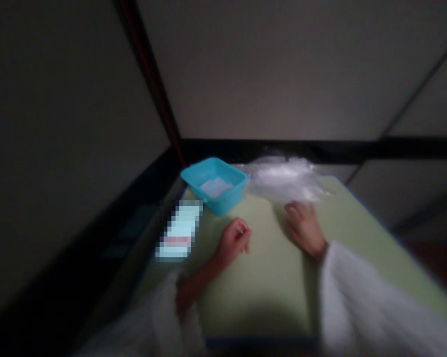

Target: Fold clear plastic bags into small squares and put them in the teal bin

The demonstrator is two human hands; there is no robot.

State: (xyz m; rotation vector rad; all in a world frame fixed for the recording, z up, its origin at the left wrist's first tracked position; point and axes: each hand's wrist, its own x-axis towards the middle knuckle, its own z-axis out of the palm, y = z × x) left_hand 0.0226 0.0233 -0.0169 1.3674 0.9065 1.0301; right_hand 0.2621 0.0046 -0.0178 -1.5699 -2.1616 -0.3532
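clear plastic (286, 176) | just beyond right hand (304, 227) | blue basket (229, 201) | beyond left hand (234, 239)

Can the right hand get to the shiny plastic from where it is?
Probably yes. The right hand is right by the near edge of the plastic, and I see nothing between them. The blue basket is off to the left, out of the way.

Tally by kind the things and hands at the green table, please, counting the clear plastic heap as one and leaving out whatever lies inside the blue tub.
Blue tub: 1
Clear plastic heap: 1
Pixelated bright panel: 1
Hands: 2 (left hand, right hand)
Total: 5
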